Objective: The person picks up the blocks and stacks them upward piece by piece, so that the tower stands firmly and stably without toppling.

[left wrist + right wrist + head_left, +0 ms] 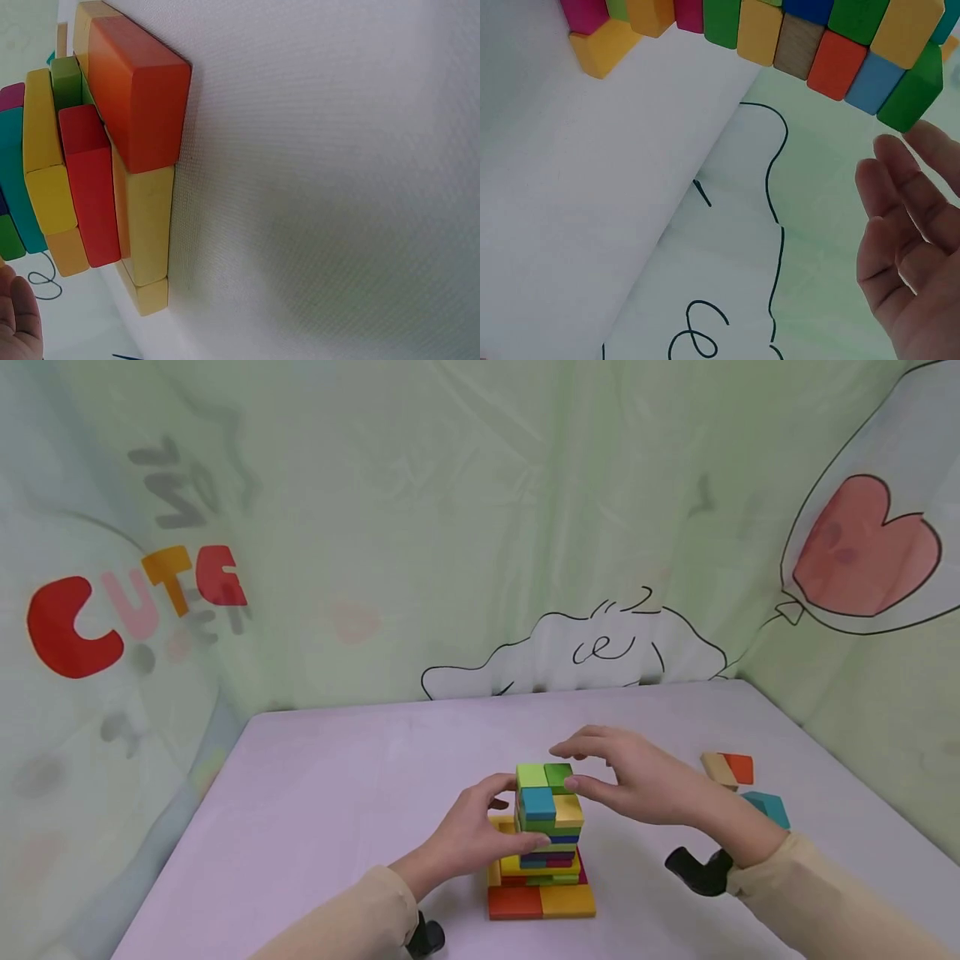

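A tower of coloured wooden blocks (546, 835) stands on the lilac table (337, 793), on a wider base of orange and yellow blocks (139, 97). My left hand (487, 828) clasps the tower's left side at mid height, thumb behind and a finger across the front. Only the edge of the left hand (19, 319) shows in the left wrist view. My right hand (626, 777) hovers at the top right with straight fingers, its thumb touching the yellow block (567, 810). In the right wrist view the right hand (907, 247) lies flat beside the dark green top block (913, 94).
Loose blocks lie to the right: a tan and orange pair (727, 768) and a teal one (768, 807). A printed green cloth (480, 527) walls the table at the back and both sides.
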Available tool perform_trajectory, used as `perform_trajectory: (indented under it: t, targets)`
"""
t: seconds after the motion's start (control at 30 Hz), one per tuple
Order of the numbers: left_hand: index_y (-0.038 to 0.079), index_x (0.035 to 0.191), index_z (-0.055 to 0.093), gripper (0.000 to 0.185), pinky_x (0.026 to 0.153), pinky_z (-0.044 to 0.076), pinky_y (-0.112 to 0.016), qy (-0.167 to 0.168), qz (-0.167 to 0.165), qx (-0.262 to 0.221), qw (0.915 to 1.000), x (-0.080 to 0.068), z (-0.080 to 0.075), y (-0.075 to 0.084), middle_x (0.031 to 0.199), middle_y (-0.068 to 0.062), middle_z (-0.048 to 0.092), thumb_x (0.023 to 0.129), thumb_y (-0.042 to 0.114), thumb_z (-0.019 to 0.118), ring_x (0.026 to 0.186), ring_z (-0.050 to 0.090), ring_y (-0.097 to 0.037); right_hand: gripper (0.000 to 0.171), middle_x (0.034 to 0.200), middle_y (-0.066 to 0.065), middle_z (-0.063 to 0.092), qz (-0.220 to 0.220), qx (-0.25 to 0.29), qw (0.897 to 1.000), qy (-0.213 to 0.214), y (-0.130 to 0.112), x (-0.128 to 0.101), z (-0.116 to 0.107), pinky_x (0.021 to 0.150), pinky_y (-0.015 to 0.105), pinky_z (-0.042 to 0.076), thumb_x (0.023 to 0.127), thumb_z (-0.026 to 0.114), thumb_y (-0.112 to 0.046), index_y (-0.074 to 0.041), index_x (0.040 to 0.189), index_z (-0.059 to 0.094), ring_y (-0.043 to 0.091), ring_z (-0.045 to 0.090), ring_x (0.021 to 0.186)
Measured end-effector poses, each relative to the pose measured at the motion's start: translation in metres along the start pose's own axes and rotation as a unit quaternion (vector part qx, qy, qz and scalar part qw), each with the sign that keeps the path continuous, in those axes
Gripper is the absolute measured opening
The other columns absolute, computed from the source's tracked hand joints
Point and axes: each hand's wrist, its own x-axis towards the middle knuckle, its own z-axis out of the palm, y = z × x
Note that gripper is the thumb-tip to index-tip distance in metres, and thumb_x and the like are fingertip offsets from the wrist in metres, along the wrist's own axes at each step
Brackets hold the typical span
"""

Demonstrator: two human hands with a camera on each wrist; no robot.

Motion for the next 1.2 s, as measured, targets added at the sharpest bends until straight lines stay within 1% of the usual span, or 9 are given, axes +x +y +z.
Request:
perform_trajectory:
  t: [0.13,0.3,0.5,0.63,0.77,0.93,1.03,1.1,1.2]
  targets:
    - [0.016,0.141,0.056,0.065,0.108,0.051,-0.050,-0.001,-0.002,-0.002,1.0000,0.000,0.001,0.001,0.138,-0.004,0.061,0.085,0.033,0.084,0.129,0.056,-0.028,0.039,0.119,-0.001,0.069,-0.003,0.020,1.000,-0.016,0.005,0.001,0.001,0.082,0.028,0.059,0.096,0.072,-0.033,-0.012,0.128,0.069,0.019,0.063,0.107]
    - [0.015,0.141,0.055,0.066,0.108,0.051,-0.050,-0.002,-0.001,-0.003,1.0000,0.000,0.001,0.002,0.138,-0.004,0.061,0.085,0.033,0.084,0.130,0.055,-0.029,0.035,0.119,0.001,0.070,0.002,0.029,0.999,-0.022,0.006,0.001,0.000,0.081,0.024,0.058,0.095,0.073,-0.030,-0.012,0.125,0.070,0.017,0.064,0.104]
    - [0.016,0.142,0.055,0.066,0.108,0.051,-0.050,-0.001,-0.002,-0.002,1.0000,0.000,0.001,0.002,0.138,-0.004,0.061,0.085,0.034,0.084,0.129,0.056,-0.028,0.033,0.117,-0.001,0.071,-0.006,0.032,0.999,-0.026,0.007,0.001,0.000,0.080,0.025,0.057,0.097,0.072,-0.031,-0.012,0.124,0.071,0.014,0.063,0.101]
    - [0.016,0.142,0.056,0.066,0.108,0.052,-0.049,0.000,-0.001,-0.002,1.0000,-0.001,0.001,0.002,0.138,-0.004,0.061,0.085,0.034,0.084,0.129,0.056,-0.027,0.031,0.116,-0.001,0.071,-0.004,0.031,0.999,-0.028,0.007,0.001,0.001,0.079,0.024,0.057,0.097,0.072,-0.028,-0.013,0.124,0.071,0.013,0.063,0.099]
    - [0.015,0.142,0.055,0.066,0.108,0.051,-0.050,0.000,-0.003,-0.003,1.0000,-0.001,0.001,0.002,0.139,-0.004,0.060,0.085,0.033,0.084,0.130,0.055,-0.028,0.033,0.116,-0.001,0.071,0.000,0.031,0.999,-0.030,0.006,0.002,0.001,0.080,0.026,0.057,0.097,0.071,-0.031,-0.013,0.125,0.071,0.013,0.063,0.100]
    - [0.015,0.142,0.055,0.066,0.108,0.051,-0.051,0.001,-0.004,-0.003,1.0000,-0.001,0.001,0.002,0.138,-0.005,0.061,0.085,0.033,0.084,0.129,0.056,-0.029,0.036,0.115,-0.003,0.070,0.016,0.021,1.000,-0.004,0.008,-0.003,-0.003,0.082,0.031,0.056,0.099,0.068,-0.032,-0.012,0.128,0.069,0.015,0.062,0.103]
    - [0.015,0.142,0.055,0.067,0.107,0.052,-0.051,0.002,-0.009,-0.001,1.0000,-0.001,0.001,0.002,0.138,-0.005,0.060,0.085,0.034,0.084,0.128,0.057,-0.031,0.033,0.113,-0.002,0.071,0.040,0.004,0.999,0.025,0.024,-0.011,-0.006,0.081,0.035,0.056,0.100,0.067,-0.026,-0.009,0.128,0.069,0.016,0.063,0.101]
    - [0.014,0.143,0.055,0.068,0.106,0.053,-0.051,0.004,-0.011,0.003,0.9999,-0.001,0.001,0.003,0.138,-0.005,0.060,0.085,0.034,0.085,0.128,0.057,-0.032,0.031,0.110,0.000,0.071,0.064,-0.021,0.997,0.033,0.045,-0.018,-0.006,0.080,0.037,0.057,0.099,0.067,-0.020,-0.005,0.126,0.069,0.017,0.064,0.098]
    - [0.014,0.142,0.055,0.069,0.105,0.054,-0.050,0.007,-0.012,0.007,0.9999,-0.001,0.001,0.003,0.138,-0.005,0.060,0.084,0.034,0.085,0.127,0.058,-0.032,0.028,0.105,0.010,0.072,0.104,-0.076,0.992,0.012,0.086,-0.032,0.000,0.078,0.042,0.060,0.095,0.071,-0.009,0.004,0.119,0.069,0.026,0.067,0.095]
